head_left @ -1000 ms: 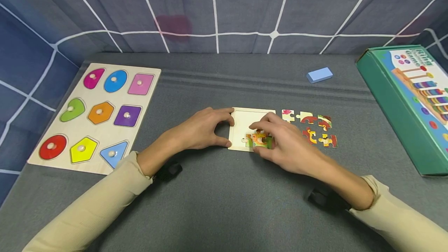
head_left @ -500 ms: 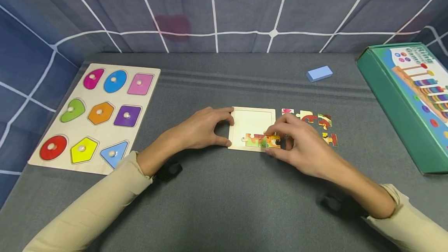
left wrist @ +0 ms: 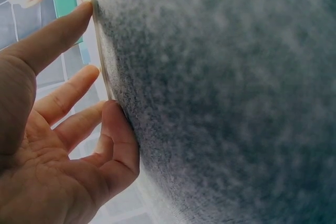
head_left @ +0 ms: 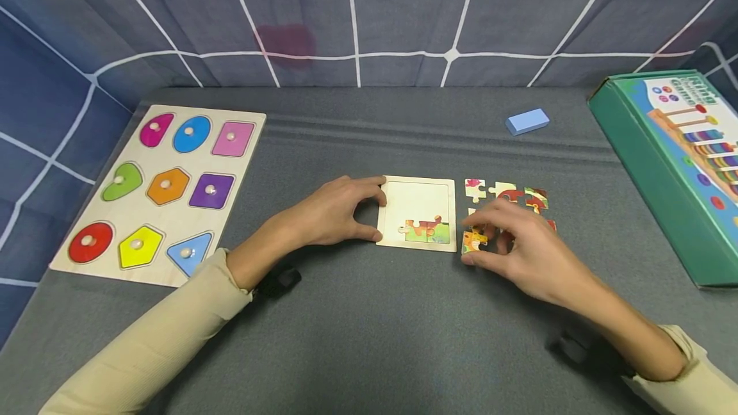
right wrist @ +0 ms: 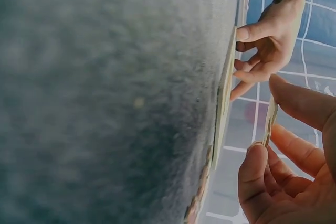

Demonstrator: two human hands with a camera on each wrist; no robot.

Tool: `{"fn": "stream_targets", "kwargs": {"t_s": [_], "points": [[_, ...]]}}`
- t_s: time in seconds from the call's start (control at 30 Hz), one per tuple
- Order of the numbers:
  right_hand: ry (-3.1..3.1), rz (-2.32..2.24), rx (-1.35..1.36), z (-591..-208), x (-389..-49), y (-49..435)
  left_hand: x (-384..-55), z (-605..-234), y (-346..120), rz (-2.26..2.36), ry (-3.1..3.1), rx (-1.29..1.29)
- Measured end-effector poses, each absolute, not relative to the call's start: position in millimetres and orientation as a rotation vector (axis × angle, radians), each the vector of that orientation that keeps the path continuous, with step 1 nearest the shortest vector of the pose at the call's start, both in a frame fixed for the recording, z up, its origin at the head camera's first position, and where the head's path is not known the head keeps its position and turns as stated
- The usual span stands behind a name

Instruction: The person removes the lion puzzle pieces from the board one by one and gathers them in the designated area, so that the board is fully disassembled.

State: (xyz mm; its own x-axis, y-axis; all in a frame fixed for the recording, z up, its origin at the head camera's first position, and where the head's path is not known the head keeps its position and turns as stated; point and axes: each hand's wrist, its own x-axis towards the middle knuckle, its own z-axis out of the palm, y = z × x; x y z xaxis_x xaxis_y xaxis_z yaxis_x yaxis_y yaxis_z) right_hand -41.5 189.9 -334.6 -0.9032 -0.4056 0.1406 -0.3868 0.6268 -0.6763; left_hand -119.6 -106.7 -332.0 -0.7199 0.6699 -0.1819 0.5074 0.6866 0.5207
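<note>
My left hand (head_left: 340, 211) holds the left edge of a small wooden puzzle tray (head_left: 414, 197), thumb at the near corner and index finger at the far one. Joined jigsaw pieces (head_left: 425, 231) with green and orange print lie in the tray's near right part. Just right of the tray, my right hand (head_left: 521, 248) pinches an orange and yellow puzzle piece (head_left: 474, 240) between thumb and fingers. The right wrist view shows that thin piece (right wrist: 270, 121) edge-on, above the table. Several loose pieces (head_left: 475, 189) lie behind the right hand, which partly hides some of them.
A wooden peg board (head_left: 179, 165) with coloured shapes lies at the left. A blue block (head_left: 527, 122) rests toward the back right. The green toy box (head_left: 640, 178) stands at the right edge. Behind the table hangs a dark gridded cloth (head_left: 403, 18).
My right hand has moved right from over the tray to beside it, carrying the orange and yellow puzzle piece. The left hand has stayed at the tray's left edge.
</note>
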Motion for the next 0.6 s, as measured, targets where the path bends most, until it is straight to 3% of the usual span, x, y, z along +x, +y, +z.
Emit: {"fn": "stream_targets", "kwargs": {"t_s": [0.6], "points": [[2.837, -1.022, -0.672, -344.1, -36.1, 200.3, -119.4, -333.0, -106.3, 0.636, 2.546, 0.933]]}}
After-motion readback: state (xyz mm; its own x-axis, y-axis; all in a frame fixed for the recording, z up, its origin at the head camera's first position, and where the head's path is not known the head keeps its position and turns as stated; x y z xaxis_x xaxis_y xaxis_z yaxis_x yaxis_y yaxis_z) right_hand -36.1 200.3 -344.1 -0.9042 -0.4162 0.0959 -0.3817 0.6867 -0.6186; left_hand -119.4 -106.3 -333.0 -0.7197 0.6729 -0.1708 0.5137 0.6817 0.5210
